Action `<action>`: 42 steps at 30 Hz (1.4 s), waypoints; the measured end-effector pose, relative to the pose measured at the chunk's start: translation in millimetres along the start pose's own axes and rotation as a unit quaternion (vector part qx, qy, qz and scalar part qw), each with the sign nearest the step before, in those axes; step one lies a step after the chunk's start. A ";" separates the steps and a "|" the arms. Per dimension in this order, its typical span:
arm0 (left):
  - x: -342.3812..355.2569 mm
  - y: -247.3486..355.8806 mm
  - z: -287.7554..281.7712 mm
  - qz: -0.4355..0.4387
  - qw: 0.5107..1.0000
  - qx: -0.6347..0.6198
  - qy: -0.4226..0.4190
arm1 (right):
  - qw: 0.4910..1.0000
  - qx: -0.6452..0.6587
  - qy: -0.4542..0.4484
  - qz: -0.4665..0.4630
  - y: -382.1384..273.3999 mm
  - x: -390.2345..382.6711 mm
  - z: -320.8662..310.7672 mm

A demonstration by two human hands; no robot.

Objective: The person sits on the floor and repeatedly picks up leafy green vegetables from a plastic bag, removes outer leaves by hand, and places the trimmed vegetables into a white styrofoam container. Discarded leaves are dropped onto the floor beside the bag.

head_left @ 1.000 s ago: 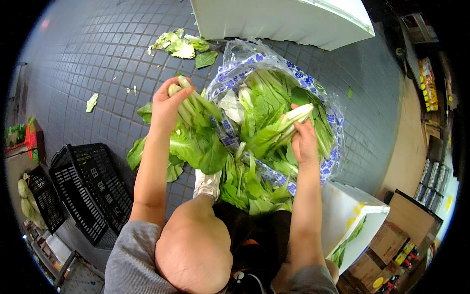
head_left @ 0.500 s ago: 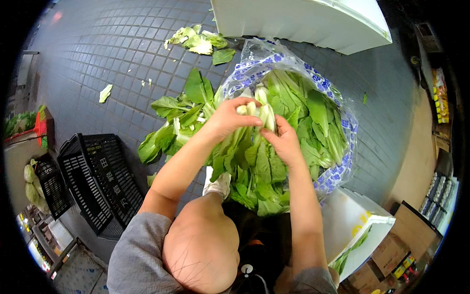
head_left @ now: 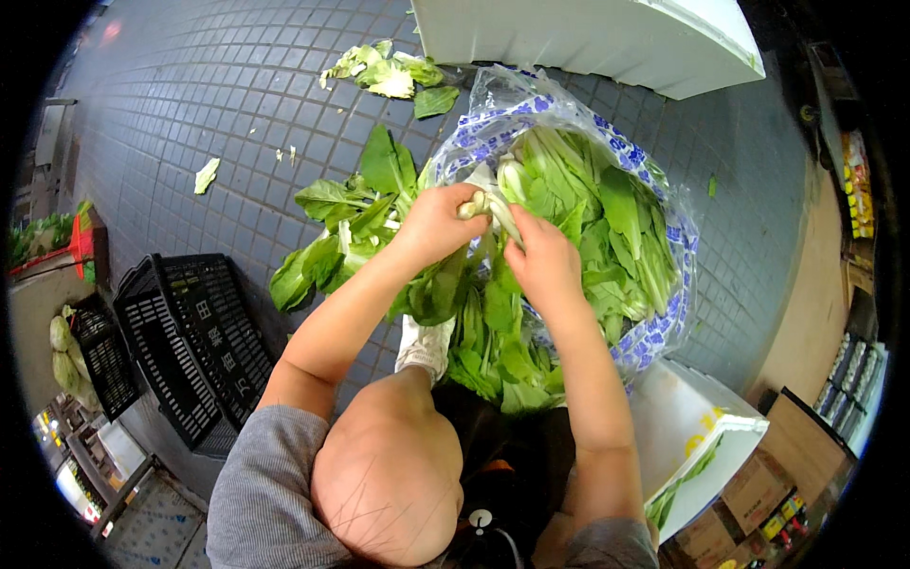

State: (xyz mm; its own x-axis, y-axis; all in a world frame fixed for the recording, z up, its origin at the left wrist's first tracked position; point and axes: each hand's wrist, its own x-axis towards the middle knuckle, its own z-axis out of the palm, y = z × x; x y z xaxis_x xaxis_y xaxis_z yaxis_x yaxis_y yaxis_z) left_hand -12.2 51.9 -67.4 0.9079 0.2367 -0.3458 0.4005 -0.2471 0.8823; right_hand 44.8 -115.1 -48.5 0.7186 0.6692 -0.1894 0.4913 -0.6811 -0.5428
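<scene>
Two bare hands at close quarters in the head view — the left hand with thumb and fingers pinched on the pale stalk ends of a leafy green, the right hand closed on a whitish stalk just beside them, the fingertips almost meeting. The stalks sit up in front of the knees, at the near left edge of a clear plastic bag with blue print, and their leaves hang below the left hand. Inside the bag, loose greens lie heaped, right of the hands; more leafy greens sit between the person and the bag, next to a white shoe. Over to the left, a spread of greens rests on the dark tiled floor, and farther off lies a small heap of torn leaves, near a big white box. Down at the right, another white box shows greenery in its opening — and across on the left stands a black slatted crate, tilted in this bent wide view, with a smaller black crate beyond.
</scene>
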 end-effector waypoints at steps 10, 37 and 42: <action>-3.2 -17.7 -13.2 -0.089 0.989 -0.111 -0.048 | 0.970 0.192 -0.131 0.073 20.4 9.0 3.4; -9.5 -13.2 -23.8 -0.121 0.977 0.001 -0.176 | 0.923 0.360 -0.134 0.023 16.0 -3.0 27.3; -20.1 -9.5 -51.8 -0.113 0.933 0.135 -0.314 | 0.970 0.137 -0.201 -0.019 47.7 -1.0 16.3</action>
State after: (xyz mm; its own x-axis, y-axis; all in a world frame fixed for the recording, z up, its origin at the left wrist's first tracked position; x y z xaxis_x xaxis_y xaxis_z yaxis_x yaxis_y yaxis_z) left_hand -40.7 98.1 -52.3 0.6565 -0.2642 -0.7066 0.5296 -0.5057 0.6811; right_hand 59.5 -143.5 -87.5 0.4262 0.7912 -0.4386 0.3253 -0.5864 -0.7418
